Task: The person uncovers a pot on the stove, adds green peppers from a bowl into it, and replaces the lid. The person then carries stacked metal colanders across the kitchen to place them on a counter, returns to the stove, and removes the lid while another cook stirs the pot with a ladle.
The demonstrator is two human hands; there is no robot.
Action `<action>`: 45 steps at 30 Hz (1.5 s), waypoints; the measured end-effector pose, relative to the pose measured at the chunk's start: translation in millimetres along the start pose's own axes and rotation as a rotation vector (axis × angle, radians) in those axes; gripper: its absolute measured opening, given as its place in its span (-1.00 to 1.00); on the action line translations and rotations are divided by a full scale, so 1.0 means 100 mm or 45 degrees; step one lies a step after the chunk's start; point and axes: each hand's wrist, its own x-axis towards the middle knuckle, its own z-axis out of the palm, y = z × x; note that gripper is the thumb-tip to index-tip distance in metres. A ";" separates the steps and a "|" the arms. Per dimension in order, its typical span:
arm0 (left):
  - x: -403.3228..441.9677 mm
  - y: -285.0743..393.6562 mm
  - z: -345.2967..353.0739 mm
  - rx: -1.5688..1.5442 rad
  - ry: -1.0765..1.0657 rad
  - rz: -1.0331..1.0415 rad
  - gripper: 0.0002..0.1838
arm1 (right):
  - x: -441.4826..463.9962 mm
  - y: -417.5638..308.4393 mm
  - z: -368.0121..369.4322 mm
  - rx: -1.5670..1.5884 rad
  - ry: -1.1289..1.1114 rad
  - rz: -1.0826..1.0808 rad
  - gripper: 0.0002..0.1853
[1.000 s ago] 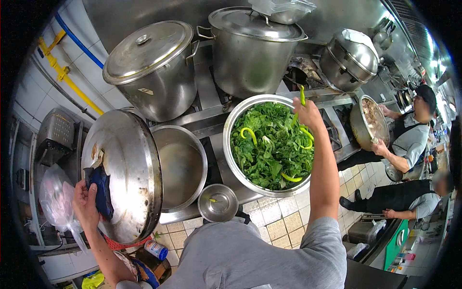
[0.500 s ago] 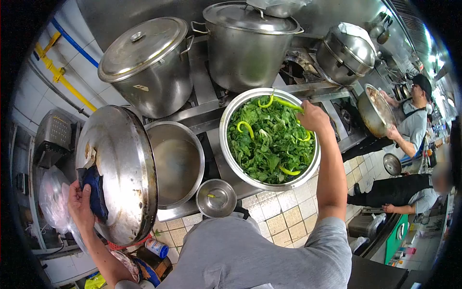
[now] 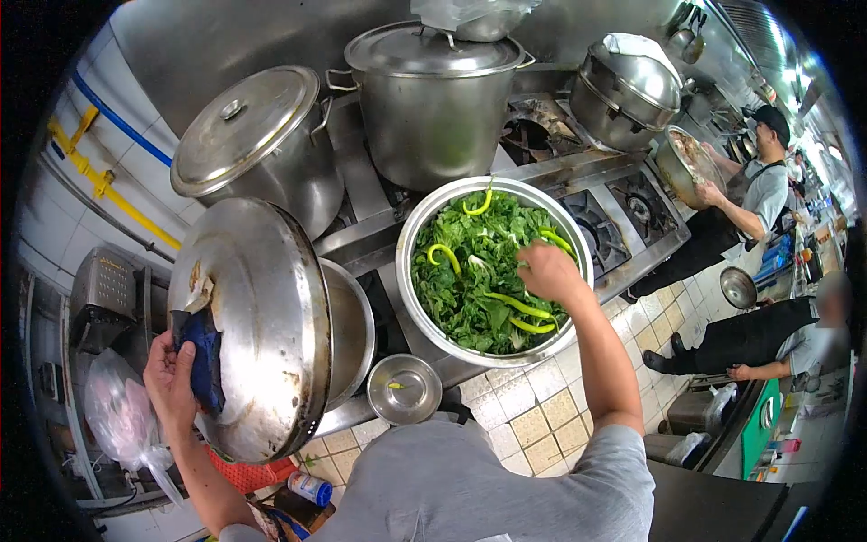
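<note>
On the left my left hand [image 3: 170, 375] grips a folded dark blue cloth [image 3: 208, 366] against a large, stained metal lid [image 3: 271, 298], which it holds tilted on edge. My right hand [image 3: 549, 274] hovers over a wide metal pot [image 3: 405, 303] full of chopped leafy greens [image 3: 461, 312]. Its fingers are curled downward, and the fingertips are hidden. Just below that hand lies a long green chili pepper [image 3: 519, 305]. Several others rest on the greens, among them a curved chili pepper [image 3: 442, 256] at the left.
A pot of cloudy liquid [image 3: 352, 339] stands partly behind the lid. Nearby is a small steel bowl [image 3: 404, 389] with a green piece inside. Covered stockpots [image 3: 433, 117] line the back of the stove [image 3: 623, 212]. At right, one person [image 3: 763, 194] carries a large pot; another person [image 3: 768, 339] stands closer.
My right hand has moved down and left from the pot's upper rim. The chili pepper it held now lies on the greens. The lid has shifted right, covering more of the liquid pot.
</note>
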 end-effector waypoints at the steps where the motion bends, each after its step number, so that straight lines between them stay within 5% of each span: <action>1: 0.02 -0.03 0.02 0.046 0.015 0.009 -0.74 | 0.22 0.02 0.07 -0.018 0.116 -0.018 -0.70; 3: 0.01 0.03 0.09 0.032 -0.001 0.009 -0.76 | 0.74 0.06 0.30 0.004 0.331 -0.031 -0.53; 5: -0.03 0.14 0.19 0.008 0.004 0.019 -0.77 | 1.17 0.01 0.41 -0.112 0.173 0.066 -0.39; 8: -0.04 0.10 0.15 0.087 -0.001 0.002 -0.78 | 1.62 0.14 0.77 -0.275 0.052 0.117 -0.66; 14: -0.16 -0.01 -0.03 0.067 0.058 -0.058 -0.81 | 1.23 -0.08 0.50 -0.346 0.217 0.022 -0.68; 19: -0.11 0.06 0.02 0.170 0.033 -0.114 -0.82 | 1.08 -0.04 0.60 -0.167 -0.172 -0.118 -0.79; 24: -0.09 -0.07 -0.03 0.186 0.026 -0.134 -0.81 | 0.86 0.47 0.04 -0.137 0.398 0.308 -0.79; 27: -0.10 -0.06 0.00 0.153 0.038 -0.097 -0.80 | 0.96 0.99 0.38 -0.197 0.192 0.381 -0.80; 30: -0.09 -0.03 0.02 0.165 0.036 -0.076 -0.79 | 0.93 1.02 0.54 -0.109 0.322 0.452 -0.82; 34: -0.09 0.00 0.02 0.094 0.039 -0.092 -0.78 | 0.49 0.34 0.25 0.058 0.875 0.168 -0.85; 36: -0.03 0.04 0.07 0.115 0.009 -0.047 -0.77 | 0.36 0.13 0.45 0.241 0.879 0.053 -0.84; 38: 0.08 0.12 0.17 0.209 -0.048 0.023 -0.76 | 0.13 0.00 0.49 0.314 0.575 -0.131 -0.89; 40: 0.19 0.26 0.39 0.177 -0.103 0.080 -0.76 | -0.12 -0.08 0.27 0.336 0.782 -0.100 -0.86; 43: 0.35 0.46 0.84 0.106 -0.234 0.146 -0.76 | -0.56 0.15 0.21 0.480 1.133 0.211 -0.88; 45: 0.43 0.65 1.20 0.201 -0.328 0.218 -0.75 | -0.93 0.30 0.18 0.550 1.129 0.457 -0.86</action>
